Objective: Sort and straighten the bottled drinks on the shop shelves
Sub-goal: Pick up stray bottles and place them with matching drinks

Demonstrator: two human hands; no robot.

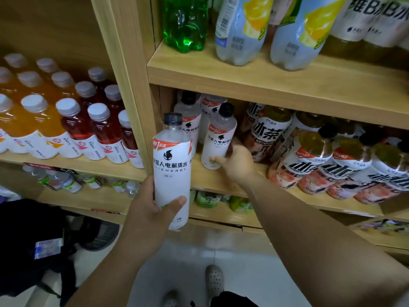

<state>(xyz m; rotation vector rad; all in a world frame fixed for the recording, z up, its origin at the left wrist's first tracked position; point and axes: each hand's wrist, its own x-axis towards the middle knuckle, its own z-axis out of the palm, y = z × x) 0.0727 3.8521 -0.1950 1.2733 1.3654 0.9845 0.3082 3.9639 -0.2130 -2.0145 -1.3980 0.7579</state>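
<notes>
Left hand: the left hand point(152, 209) is curled round the lower part of a white-labelled plastic drink bottle with a black screw cap point(171, 169), thumb across the front, fingers hidden behind.
Held bottle: upright and off the shelf, in front of the left end of the pale wooden middle shelf board point(221, 180).
Right hand: the right hand point(236, 162) reaches in over the board's front edge. Its thumb lies on the front of a second white-labelled, black-capped bottle point(218, 140), and its fingers wrap behind that bottle's right side.
Second bottle: stands on the board near its left end, set back from the front edge.
Behind it: more matching white bottles point(189, 116) toward the board's back left corner — touching or apart, I cannot tell.
Right along the board: dark-capped tea bottles with bold black-and-white labels and peach bases point(309, 165), crowded and leaning.
Left bay: rows of white-capped orange and red juice bottles point(77, 122).
Upper shelf: a clear green plastic bottle point(186, 23) at the left end, pale blue lemon-printed bottles point(241, 29) just beside it.
</notes>
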